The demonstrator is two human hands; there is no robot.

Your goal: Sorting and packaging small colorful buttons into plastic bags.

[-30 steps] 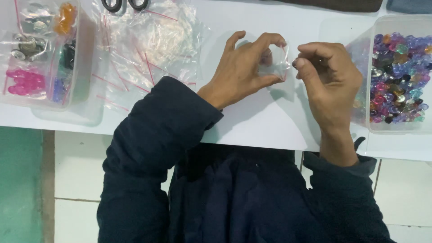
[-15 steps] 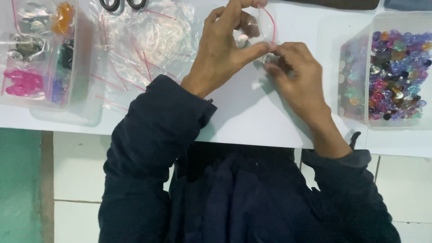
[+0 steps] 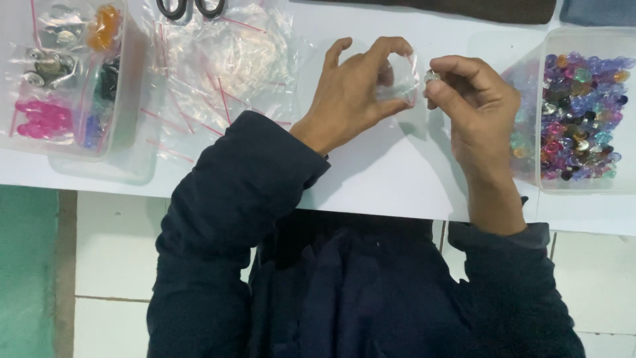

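Note:
My left hand [image 3: 354, 93] holds a small clear plastic zip bag [image 3: 403, 83] above the white table [image 3: 371, 172], thumb and fingers pinching its sides. My right hand [image 3: 477, 106] is beside it, fingers closed on a small silvery bead [image 3: 430, 75] right at the bag's edge. A clear tub of colourful beads [image 3: 580, 113] stands just right of my right hand.
A pile of clear zip bags with red strips [image 3: 225, 59] lies left of my hands. A clear box [image 3: 66, 73] with pink, orange and metal parts sits at the far left. Black scissor handles [image 3: 189, 8] show at the top edge. Dark cloth [image 3: 464, 8] lies along the back.
Both hands came down from the higher, overlapping position and moved apart slightly. The bag is held open in the left hand and the right hand holds a bead beside it.

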